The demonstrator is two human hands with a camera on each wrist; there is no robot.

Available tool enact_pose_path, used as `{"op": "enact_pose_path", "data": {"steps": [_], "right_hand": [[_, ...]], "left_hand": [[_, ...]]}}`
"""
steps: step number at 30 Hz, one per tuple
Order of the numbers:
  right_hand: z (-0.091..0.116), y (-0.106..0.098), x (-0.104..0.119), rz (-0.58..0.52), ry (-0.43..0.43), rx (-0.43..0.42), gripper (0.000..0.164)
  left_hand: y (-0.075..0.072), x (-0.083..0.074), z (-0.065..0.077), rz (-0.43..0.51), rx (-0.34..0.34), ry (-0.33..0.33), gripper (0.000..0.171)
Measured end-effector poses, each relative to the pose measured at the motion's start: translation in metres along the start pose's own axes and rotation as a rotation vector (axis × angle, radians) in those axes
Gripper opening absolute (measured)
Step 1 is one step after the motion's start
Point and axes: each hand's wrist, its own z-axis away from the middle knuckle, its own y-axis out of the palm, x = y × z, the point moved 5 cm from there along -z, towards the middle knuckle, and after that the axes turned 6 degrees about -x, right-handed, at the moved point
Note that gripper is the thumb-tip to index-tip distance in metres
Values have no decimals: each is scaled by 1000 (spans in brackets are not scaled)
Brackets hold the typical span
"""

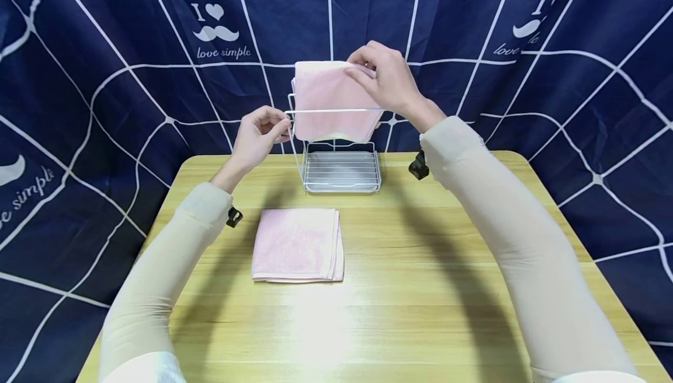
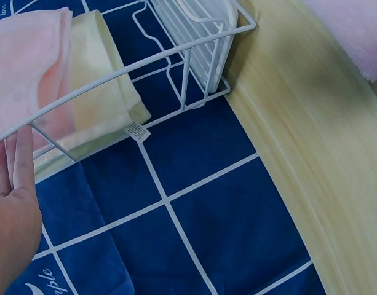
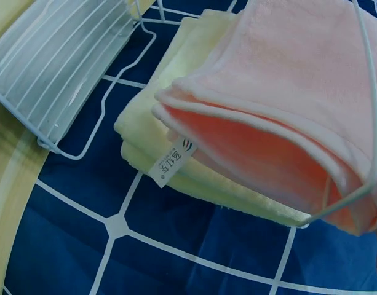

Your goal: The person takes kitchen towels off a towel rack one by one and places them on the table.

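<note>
A white wire rack (image 1: 342, 187) stands at the back of the table. My left hand (image 1: 263, 131) pinches the upper left corner of its frame between thumb and fingers; the left wrist view shows fingers (image 2: 22, 157) against the wire. A folded pink towel (image 1: 331, 91) hangs in the upper part of the rack, behind the front rail. My right hand (image 1: 386, 79) pinches its upper right corner. Beside the pink towel, a pale yellow towel (image 3: 145, 117) with a white tag (image 3: 171, 163) hangs in the right wrist view. Most of my right hand is outside that view.
Another folded pink towel (image 1: 294, 246) lies flat on the wooden table (image 1: 420, 307), in front of the rack and left of centre. A light tray (image 1: 342, 164) sits in the rack's base. Dark blue cloth (image 1: 452, 21) with white lines hangs behind and along both sides.
</note>
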Motion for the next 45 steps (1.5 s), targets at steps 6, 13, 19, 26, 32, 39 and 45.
{"op": "enact_pose_path", "data": {"steps": [6, 13, 19, 26, 32, 39, 45], "right_hand": [[2, -11, 7, -31, -22, -67, 25], [2, -23, 15, -77, -71, -148, 24], [1, -33, 17, -79, -121, -209, 24], [1, -47, 22, -93, -197, -282, 24], [3, -58, 28, -100, -233, -319, 27], [5, -68, 33, -119, -228, -382, 21], [10, -76, 37, -124, -183, -412, 19]], "left_hand": [[-1, 2, 2, 0, 4, -4, 16], [-3, 4, 3, 11, 6, -8, 14], [-4, 4, 3, 8, 6, -3, 13], [-4, 3, 2, 11, 9, 0, 13], [-4, 3, 3, 18, 11, 1, 10], [-5, 4, 2, 18, 11, 5, 8], [-5, 3, 3, 29, 15, 4, 4]]}}
